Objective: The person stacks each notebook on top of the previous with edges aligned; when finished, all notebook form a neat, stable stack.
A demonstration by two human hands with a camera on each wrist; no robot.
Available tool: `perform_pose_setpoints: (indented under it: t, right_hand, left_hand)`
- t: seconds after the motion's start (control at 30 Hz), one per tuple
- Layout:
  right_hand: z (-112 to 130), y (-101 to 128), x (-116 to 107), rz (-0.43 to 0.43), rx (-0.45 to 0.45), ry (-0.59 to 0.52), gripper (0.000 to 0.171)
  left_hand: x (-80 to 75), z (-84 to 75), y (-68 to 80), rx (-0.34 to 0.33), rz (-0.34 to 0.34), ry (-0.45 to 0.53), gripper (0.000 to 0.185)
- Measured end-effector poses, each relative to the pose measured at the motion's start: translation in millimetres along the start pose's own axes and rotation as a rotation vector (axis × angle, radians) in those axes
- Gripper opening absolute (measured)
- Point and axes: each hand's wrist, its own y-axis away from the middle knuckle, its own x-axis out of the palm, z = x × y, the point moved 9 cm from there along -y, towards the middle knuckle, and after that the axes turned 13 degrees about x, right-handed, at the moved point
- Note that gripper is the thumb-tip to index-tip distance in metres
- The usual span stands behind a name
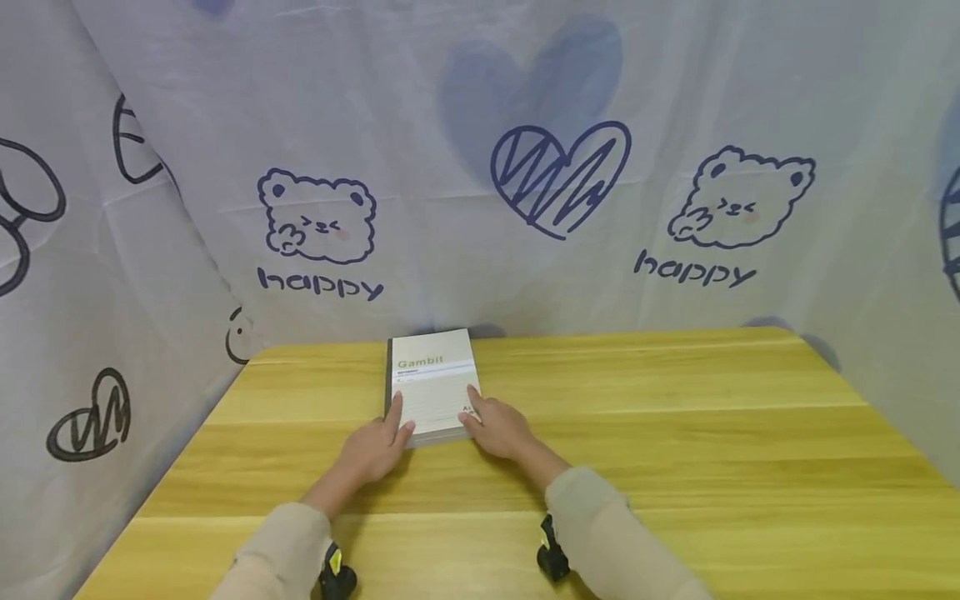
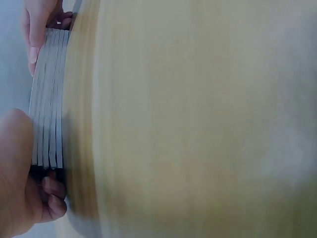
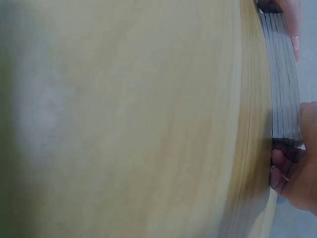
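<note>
A neat stack of notebooks (image 1: 433, 400) lies on the table toward its back edge, the top cover white with the word "Gambit" and a dark spine along the left side. My left hand (image 1: 375, 446) holds the stack's left side near the front corner, and my right hand (image 1: 501, 425) holds the right side. Each hand has its thumb over the top cover. In the left wrist view the stacked page edges (image 2: 49, 99) show as several layers, with the other fingers curled at the sides. The right wrist view shows the same layered edges (image 3: 283, 79) between both hands.
The yellow wood-grain table (image 1: 675, 433) stretches out on both sides of the stack. Behind it hangs a pale cloth (image 1: 435, 233) printed with bears and hearts, which also runs along the left and right. Dark devices are strapped at both wrists.
</note>
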Motion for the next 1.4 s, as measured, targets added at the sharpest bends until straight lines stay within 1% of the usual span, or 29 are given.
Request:
perform_pose_setpoints:
  t: [0.13,0.23,0.4,0.63,0.83,1.0,1.13,1.33,1.4]
  right_hand:
    - [-0.1,2.7,-0.5,-0.009,-0.009,-0.009,0.055]
    - [-0.2,6.1,-2.0,-0.012,-0.021,-0.017,0.055]
    - [-3.0,12.9,-4.0,-0.015,-0.038,-0.043,0.055]
    - [-8.7,19.1,-8.1,-0.029,-0.056,-0.076,0.055]
    - [-12.7,28.6,-15.9,-0.054,-0.074,-0.113,0.054]
    - [-22.2,38.8,-22.0,-0.081,-0.071,-0.174,0.052]
    - [-30.9,45.0,-24.5,-0.086,-0.055,-0.217,0.053]
    - [-37.4,52.0,-28.9,-0.094,-0.064,-0.212,0.054]
    - [-41.0,55.5,-29.4,-0.082,-0.067,-0.204,0.054]
  left_hand:
    - [0.9,-4.5,1.3,0.002,0.023,0.013,0.061]
    - [2.8,-6.7,2.5,0.012,0.021,0.006,0.061]
    - [3.5,-9.2,5.6,0.042,-0.022,0.014,0.060]
    - [2.6,-14.7,8.7,0.106,-0.079,0.024,0.058]
    - [2.0,-22.7,7.8,0.130,-0.112,0.012,0.058]
    - [6.7,-34.4,5.6,0.157,-0.097,0.009,0.059]
    - [10.9,-42.4,3.9,0.156,-0.074,0.032,0.059]
    - [12.1,-50.3,0.8,0.157,-0.076,0.045,0.059]
    - [13.6,-56.1,1.4,0.165,-0.079,0.046,0.059]
